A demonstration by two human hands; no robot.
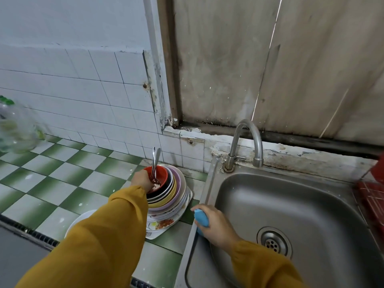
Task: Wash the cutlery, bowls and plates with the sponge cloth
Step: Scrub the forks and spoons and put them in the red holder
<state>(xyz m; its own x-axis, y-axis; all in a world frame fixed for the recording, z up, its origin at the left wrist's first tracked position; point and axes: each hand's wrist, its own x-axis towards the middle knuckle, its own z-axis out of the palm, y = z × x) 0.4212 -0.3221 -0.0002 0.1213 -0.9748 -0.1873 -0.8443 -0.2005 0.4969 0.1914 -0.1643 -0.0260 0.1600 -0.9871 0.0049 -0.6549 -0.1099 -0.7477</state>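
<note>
Glossy checkered tiles [68,173], stacked round bowls [175,191], steel sink [291,204], blue sponge cloth [201,218]

1. Cloth [201,219] in the right hand's [218,227] grip: blue.
2. Top bowl [163,175] in the left hand's [143,181] grip: red.
3. Bowls [176,188] under that grip: black, yellow, then lilac.
4. Plates [165,223] lower still: white, one with orange and yellow flowers.
5. Spoons [155,156] beside the left grip: silver.
6. Counter [68,169] left of both grips: green and white checks.
7. Sleeves [104,235]: mustard yellow.
8. Sink [311,204] right of the cloth grip: grey steel.
</note>
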